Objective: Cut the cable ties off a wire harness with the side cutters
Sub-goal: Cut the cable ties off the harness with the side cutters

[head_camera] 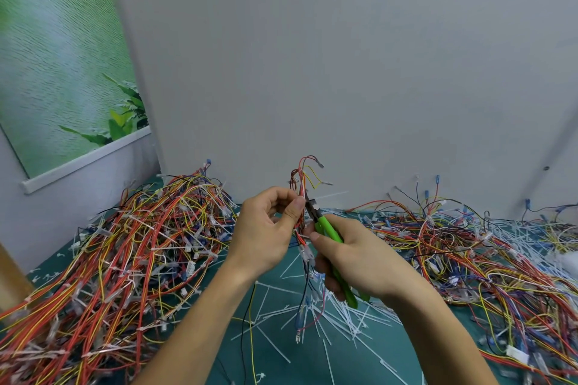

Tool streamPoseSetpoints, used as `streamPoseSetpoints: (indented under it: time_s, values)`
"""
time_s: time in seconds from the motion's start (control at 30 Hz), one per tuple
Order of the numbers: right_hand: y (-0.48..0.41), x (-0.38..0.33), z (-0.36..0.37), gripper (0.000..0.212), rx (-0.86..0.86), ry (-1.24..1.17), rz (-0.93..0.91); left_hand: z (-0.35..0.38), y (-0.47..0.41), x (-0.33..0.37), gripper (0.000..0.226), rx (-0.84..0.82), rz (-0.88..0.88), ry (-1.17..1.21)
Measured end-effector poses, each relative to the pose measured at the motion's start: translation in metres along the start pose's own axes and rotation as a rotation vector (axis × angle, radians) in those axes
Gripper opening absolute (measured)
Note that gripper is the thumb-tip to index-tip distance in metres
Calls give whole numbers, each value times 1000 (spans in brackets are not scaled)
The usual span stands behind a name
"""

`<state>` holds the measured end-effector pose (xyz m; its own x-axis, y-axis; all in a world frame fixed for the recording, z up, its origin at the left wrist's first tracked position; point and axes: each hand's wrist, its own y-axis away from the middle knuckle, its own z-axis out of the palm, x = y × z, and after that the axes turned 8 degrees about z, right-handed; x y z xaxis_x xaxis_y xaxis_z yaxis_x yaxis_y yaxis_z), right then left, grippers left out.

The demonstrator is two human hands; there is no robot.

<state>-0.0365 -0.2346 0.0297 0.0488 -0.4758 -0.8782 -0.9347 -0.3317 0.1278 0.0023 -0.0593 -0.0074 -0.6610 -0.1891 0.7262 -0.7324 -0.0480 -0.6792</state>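
Above mat (275,350): left hand (266,228) pinches harness (301,184), right hand (350,256) grips cutters (328,230).

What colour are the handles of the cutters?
Bright green. The cutters' handles show best in the head view, gripped in the right hand.

Head-worn view, forward and down
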Motion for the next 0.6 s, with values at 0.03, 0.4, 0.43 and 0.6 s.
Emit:
streamPoseSetpoints:
  time_s: [0.03, 0.4, 0.43, 0.6]
  values:
    - [0, 0, -1, 20, -7, -10, 1, 1, 0, 0, 4, -2, -1, 2]
    - [6, -8, -3, 23, -107, -132, 52, -2, 0, 4, 8, -10, -27, 25]
    - [5, -7, -3, 23, -107, -127, 51, -2, 0, 5, 6, -9, -32, 30]
    - [2, -2, -1, 15, -34, -56, 0, -1, 1, 6, 10, 10, -53, 58]
